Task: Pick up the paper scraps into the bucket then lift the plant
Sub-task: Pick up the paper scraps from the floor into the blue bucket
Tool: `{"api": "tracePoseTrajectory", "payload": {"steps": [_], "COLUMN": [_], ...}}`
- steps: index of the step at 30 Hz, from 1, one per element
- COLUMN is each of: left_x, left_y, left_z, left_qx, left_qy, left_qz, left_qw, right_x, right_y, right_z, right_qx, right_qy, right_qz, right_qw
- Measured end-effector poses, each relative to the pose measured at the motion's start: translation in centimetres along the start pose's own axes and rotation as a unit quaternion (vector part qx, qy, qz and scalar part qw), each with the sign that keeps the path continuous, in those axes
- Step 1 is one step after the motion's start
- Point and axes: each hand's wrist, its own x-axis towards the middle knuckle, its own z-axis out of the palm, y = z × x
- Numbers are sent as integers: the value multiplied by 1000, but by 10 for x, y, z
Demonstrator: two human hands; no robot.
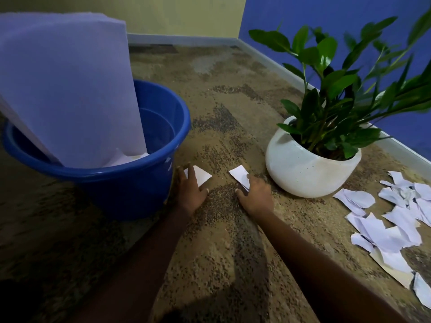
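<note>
Pressing our left hand (191,191) spread on a paper scrap (202,175), bucket (130,183) touching its left, right hand (255,194) fingers on another scrap (239,175), plant (312,169) just right, scrap pile (387,224) farther right

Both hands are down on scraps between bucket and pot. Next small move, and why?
Probably pinch and lift: the left hand lies flat on one scrap beside the blue bucket, and the right hand covers the edge of another scrap. Neither looks lifted yet. Closing the fingers on each, then carrying them to the bucket, seems the shortest step.
</note>
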Motion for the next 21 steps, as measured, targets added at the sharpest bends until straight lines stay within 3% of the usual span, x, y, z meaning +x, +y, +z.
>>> {"api": "tracePoseTrajectory", "payload": {"steps": [4,7,10,12,17,18,21], "left_x": [8,9,6,3,-17,-21,-36], "left_y": [-4,-3,0,4,23,29,50], "left_z": [2,1,-5,-9,-17,-17,-27], "left_qx": [44,147,244,244,110,60,-195], "left_qy": [10,25,58,68,60,65,27], "left_qz": [17,32,77,91,59,56,29], "left_qw": [999,988,965,963,990,995,980], "right_x": [1,0,0,-2,-15,-18,-27], "right_y": [4,6,5,4,-6,-11,-33], "right_z": [-3,-8,-15,-21,-31,-34,-50], "right_qx": [-113,-162,-163,-124,112,211,489], "right_qy": [11,15,21,29,5,-4,-49], "right_qz": [-61,-106,-112,-96,-10,23,116], "right_qw": [992,981,980,987,994,977,863]}}
